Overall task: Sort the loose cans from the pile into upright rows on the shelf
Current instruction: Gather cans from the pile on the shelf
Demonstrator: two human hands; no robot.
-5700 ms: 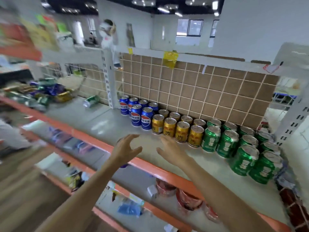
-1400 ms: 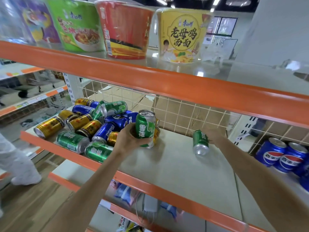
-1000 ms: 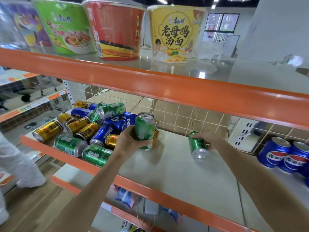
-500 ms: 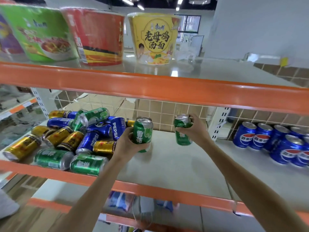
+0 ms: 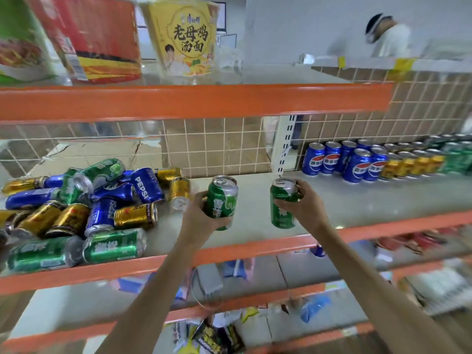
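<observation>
Green aluminium is what I have in both hands: my left hand is wrapped round the body of one green can, fingers curled behind it and thumb under its lower edge, and my right hand grips a second green can from its right side, fingers over the top rim. Both cans are upright and held above the grey shelf board, between the pile on my left and the sorted rows on my right.

Thin-walled cans like these should feel rigid if full, but I would judge the sides dent under a hard squeeze, so a grip round the middle of the body with even pressure suits them best. The printed surface looks smooth and probably slick; whether it is wet I cannot tell. Their weight I cannot read from here.

Green rows stand at the far right, beyond the blue Pepsi cans and the gold cans, so these two likely belong there, set down flat on their bases so they do not tip into their neighbours.
</observation>
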